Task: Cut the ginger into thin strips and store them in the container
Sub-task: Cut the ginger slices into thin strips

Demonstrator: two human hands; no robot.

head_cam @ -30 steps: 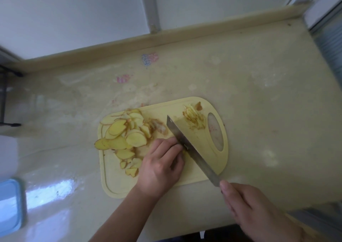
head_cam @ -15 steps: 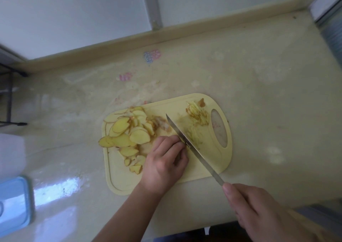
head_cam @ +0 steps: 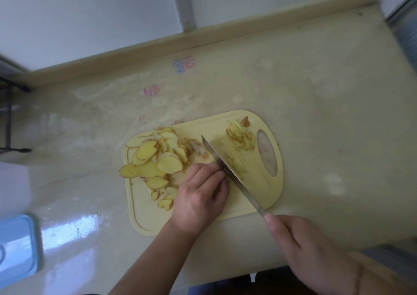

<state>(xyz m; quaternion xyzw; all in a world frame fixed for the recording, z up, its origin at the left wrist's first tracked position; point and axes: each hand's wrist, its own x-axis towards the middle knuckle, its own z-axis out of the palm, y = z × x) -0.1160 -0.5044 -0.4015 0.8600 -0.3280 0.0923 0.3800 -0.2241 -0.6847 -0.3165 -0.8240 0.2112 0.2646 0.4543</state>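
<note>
Ginger slices (head_cam: 155,159) are lying heaped on the left half of the pale yellow cutting board (head_cam: 144,218), a few spilling over its left edge, while a small pile of cut ginger strips (head_cam: 240,135) is sitting on the board's far right part, just beside the oval handle hole. More thin strips are trailing along the right face of the knife (head_cam: 225,170), whose blade is crossing the board diagonally, tip toward the board's far side.

The left hand (head_cam: 200,195) is reaching in from the near edge of the board, knuckles up, its fingers (head_cam: 204,170) curling down and pressing on ginger at the board's middle, right against the blade's left face; what lies under them is hidden. The right hand (head_cam: 309,256) is hovering off the board's near right corner, wrapping around the knife handle, with its forefinger stretching along the blade's spine.

The board is resting on a glossy cream tabletop (head_cam: 316,114). Well to the left of the board, at the frame's edge, a blue-lidded container (head_cam: 15,249) is sitting on the same surface.
</note>
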